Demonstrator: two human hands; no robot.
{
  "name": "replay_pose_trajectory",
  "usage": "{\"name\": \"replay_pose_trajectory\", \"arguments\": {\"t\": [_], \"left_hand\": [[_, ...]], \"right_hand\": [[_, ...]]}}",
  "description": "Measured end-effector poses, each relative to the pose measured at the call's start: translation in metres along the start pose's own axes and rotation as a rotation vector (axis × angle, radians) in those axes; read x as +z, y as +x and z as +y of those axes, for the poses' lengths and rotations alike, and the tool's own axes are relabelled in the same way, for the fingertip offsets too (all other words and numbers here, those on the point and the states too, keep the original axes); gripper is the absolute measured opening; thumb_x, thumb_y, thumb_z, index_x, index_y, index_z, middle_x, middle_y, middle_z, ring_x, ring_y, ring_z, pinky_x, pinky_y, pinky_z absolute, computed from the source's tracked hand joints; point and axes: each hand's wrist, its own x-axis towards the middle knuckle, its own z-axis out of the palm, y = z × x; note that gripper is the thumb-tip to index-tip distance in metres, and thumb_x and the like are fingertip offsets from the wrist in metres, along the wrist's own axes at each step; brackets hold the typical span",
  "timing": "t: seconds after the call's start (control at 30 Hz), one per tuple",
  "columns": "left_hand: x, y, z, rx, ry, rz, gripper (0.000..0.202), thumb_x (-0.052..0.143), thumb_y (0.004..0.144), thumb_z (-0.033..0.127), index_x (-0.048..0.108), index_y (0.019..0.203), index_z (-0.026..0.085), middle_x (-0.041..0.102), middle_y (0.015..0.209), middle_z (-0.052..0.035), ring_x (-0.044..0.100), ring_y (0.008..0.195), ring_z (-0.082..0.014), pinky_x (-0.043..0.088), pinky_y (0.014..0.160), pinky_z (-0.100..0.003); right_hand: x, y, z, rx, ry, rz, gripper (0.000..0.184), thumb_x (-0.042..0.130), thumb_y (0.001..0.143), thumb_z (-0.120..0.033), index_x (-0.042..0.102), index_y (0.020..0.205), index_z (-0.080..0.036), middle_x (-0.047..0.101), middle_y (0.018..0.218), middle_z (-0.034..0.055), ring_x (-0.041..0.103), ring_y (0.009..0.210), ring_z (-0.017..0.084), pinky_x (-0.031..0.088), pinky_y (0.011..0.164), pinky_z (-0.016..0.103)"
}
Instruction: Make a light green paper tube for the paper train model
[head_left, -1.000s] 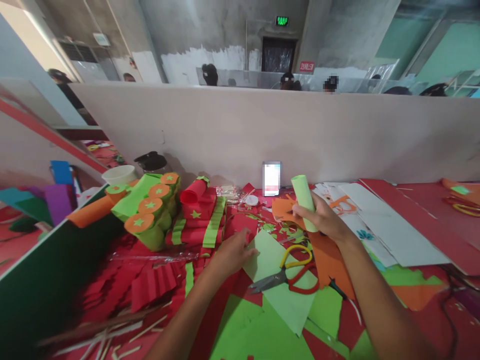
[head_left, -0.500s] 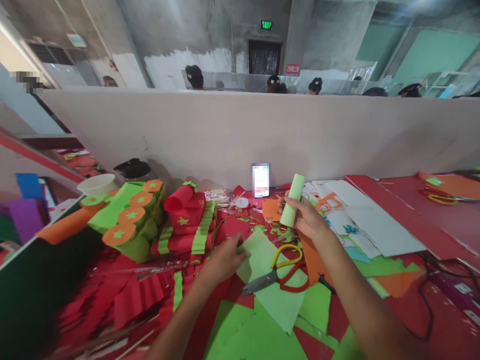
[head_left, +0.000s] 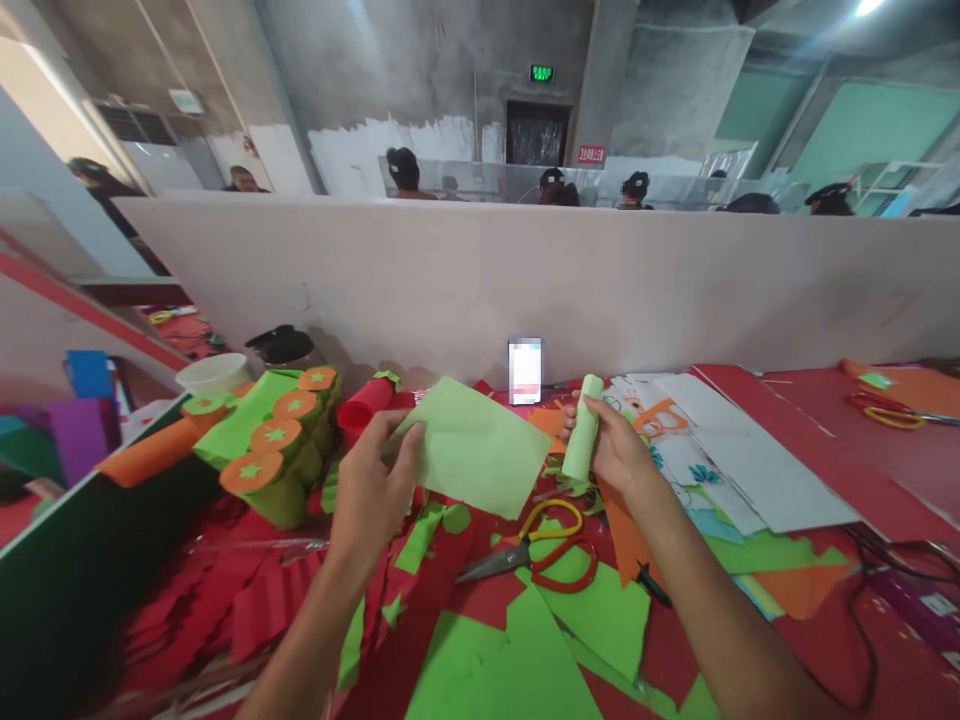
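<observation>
Pinched at its left corner, a pale green sheet of paper (head_left: 480,445) is held up above the table by my left hand (head_left: 381,465). My right hand (head_left: 616,440) is wrapped round a light green paper roll (head_left: 582,428), which stands nearly upright with a slight tilt. The sheet's right corner comes close to the roll. Below the sheet lie scissors (head_left: 529,560) with one yellow and one red handle, their blades pointing left. Bright green paper (head_left: 495,665) is spread on the table in front of me.
Green paper cylinders with orange star-marked tops (head_left: 266,450) stand at the left beside a red paper roll (head_left: 367,402). A phone (head_left: 525,370) leans on the partition (head_left: 450,270). White sheets (head_left: 750,450) lie at the right, and a black cable (head_left: 862,610) runs near them.
My left hand has lifted the pale green sheet off the table. The scissors have shifted slightly left. My right hand still holds the roll, and the view has tilted a little.
</observation>
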Motion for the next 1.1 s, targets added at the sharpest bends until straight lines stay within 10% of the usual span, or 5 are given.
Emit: {"name": "replay_pose_trajectory", "arguments": {"t": [0.37, 0.57, 0.77, 1.1], "left_hand": [[0.016, -0.001, -0.015, -0.112, -0.19, -0.636, 0.024, 0.053, 0.088, 0.041, 0.059, 0.085, 0.018, 0.059, 0.072, 0.0003, 0.055, 0.064, -0.0156, 0.04, 0.056, -0.023], [0.028, -0.007, -0.021, -0.077, 0.002, -0.647, 0.023, 0.051, 0.087, 0.04, 0.059, 0.088, 0.019, 0.064, 0.079, -0.0029, 0.06, 0.073, -0.0195, 0.043, 0.061, -0.025], [0.034, -0.009, -0.028, -0.069, 0.133, -0.641, 0.016, 0.051, 0.088, 0.035, 0.059, 0.092, 0.022, 0.069, 0.085, -0.0049, 0.066, 0.083, -0.023, 0.046, 0.068, -0.026], [0.054, -0.02, -0.037, 0.093, 0.023, -0.467, 0.018, 0.051, 0.092, 0.028, 0.061, 0.106, 0.024, 0.064, 0.109, -0.0079, 0.063, 0.102, -0.0222, 0.051, 0.087, -0.032]], "right_hand": [[0.001, -0.01, -0.019, 0.097, 0.063, -0.051, 0.031, 0.057, 0.086, -0.044, 0.064, 0.109, -0.025, 0.069, 0.087, 0.0034, 0.066, 0.08, 0.021, 0.056, 0.068, 0.034], [0.003, -0.015, -0.013, 0.106, -0.164, -0.044, 0.044, 0.069, 0.085, -0.038, 0.057, 0.125, -0.028, 0.069, 0.097, 0.0027, 0.065, 0.081, 0.017, 0.054, 0.061, 0.025], [0.009, -0.018, -0.014, 0.049, -0.384, -0.193, 0.05, 0.073, 0.082, -0.037, 0.056, 0.129, -0.03, 0.059, 0.133, 0.0037, 0.056, 0.119, 0.023, 0.049, 0.097, 0.033], [0.018, -0.021, -0.017, 0.008, -0.638, -0.307, 0.026, 0.069, 0.084, -0.027, 0.064, 0.109, -0.026, 0.067, 0.104, 0.0017, 0.063, 0.101, 0.022, 0.051, 0.09, 0.034]]}}
